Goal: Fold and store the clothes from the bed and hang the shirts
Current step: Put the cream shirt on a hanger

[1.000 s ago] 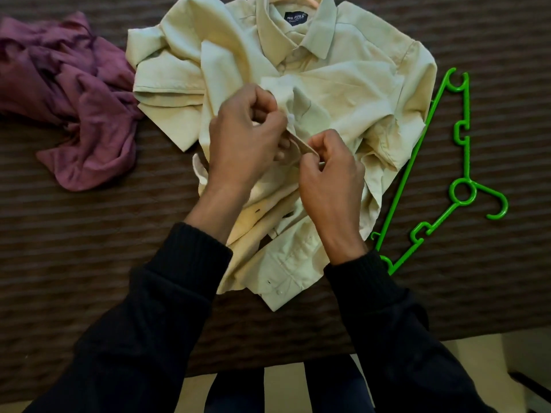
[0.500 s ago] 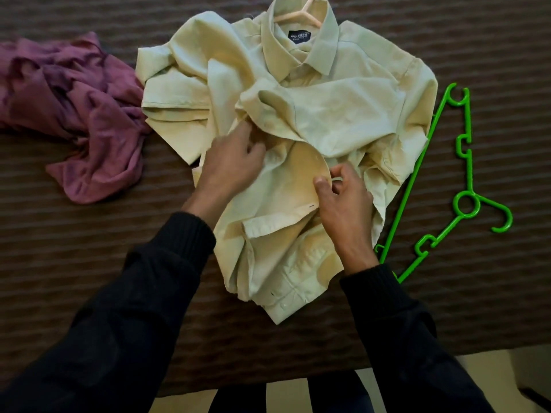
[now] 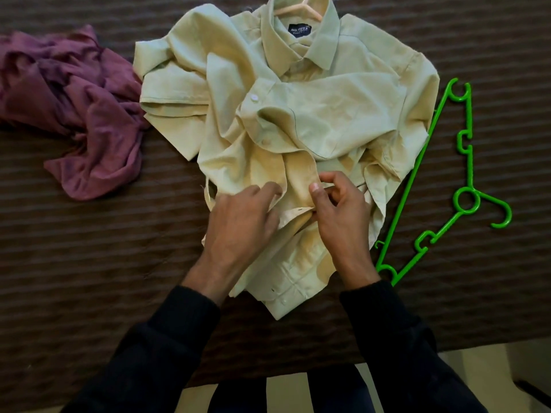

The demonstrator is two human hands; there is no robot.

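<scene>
From my head camera I look down on the bed [image 3: 89, 278], which has a dark brown cover with fine stripes. In the middle of it lies the pale green shirt [image 3: 343, 108], crumpled, with its collar turned away from me. Inside the collar I can see a dark label [image 3: 300, 29] and, above it, a part of a light peach hanger [image 3: 298, 8] that sits in the neck of the shirt. Two white buttons show on the front edge; the upper button [image 3: 254, 97] is near the middle of the shirt.

My left hand [image 3: 241, 222] rests on the lower part of the shirt. Its fingers are bent and their tips go under a fold of the cloth, so I cannot tell for sure if they grip the cloth or only press it. My right hand [image 3: 340, 213] is just beside it, and the thumb and the curled fingers pinch the front edge of the shirt, where a small buttonhole is visible. Both my arms are in black sleeves [image 3: 167, 347].

On the left side of the bed there is a purple garment [image 3: 89, 120] in a loose heap, and it touches the short sleeve of the shirt. On the right lies a bright green hanger [image 3: 465, 201], flat on the cover, and its long bar goes partly under the shirt's edge.
</scene>
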